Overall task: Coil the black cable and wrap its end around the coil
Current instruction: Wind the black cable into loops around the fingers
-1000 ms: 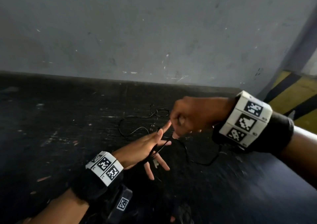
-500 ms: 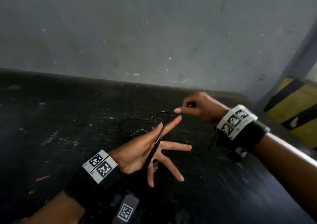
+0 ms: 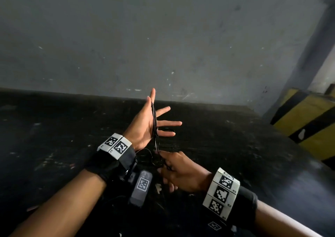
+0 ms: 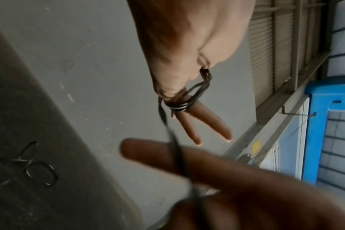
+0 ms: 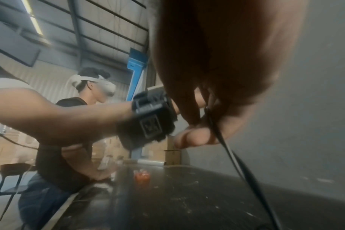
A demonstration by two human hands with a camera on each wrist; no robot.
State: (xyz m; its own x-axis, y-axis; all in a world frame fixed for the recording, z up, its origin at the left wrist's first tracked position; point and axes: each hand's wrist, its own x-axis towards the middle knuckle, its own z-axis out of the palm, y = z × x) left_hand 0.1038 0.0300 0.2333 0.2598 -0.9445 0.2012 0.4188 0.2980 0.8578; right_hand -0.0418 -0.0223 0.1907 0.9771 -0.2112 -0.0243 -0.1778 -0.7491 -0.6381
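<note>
Black cable [image 3: 154, 120]: several turns wound over the spread fingers of the left hand [image 3: 145, 126], held upright above the desk [image 3: 54, 137]; a taut strand runs down to the right hand [image 3: 178, 171], which pinches it between fingertips. Loose remainder [image 4: 40, 172] lies on the desk.
Step, as judged: coiling under way, end not yet wrapped.
Next move calls for: carrying the pinched strand round the fingers again, tension kept even.
</note>
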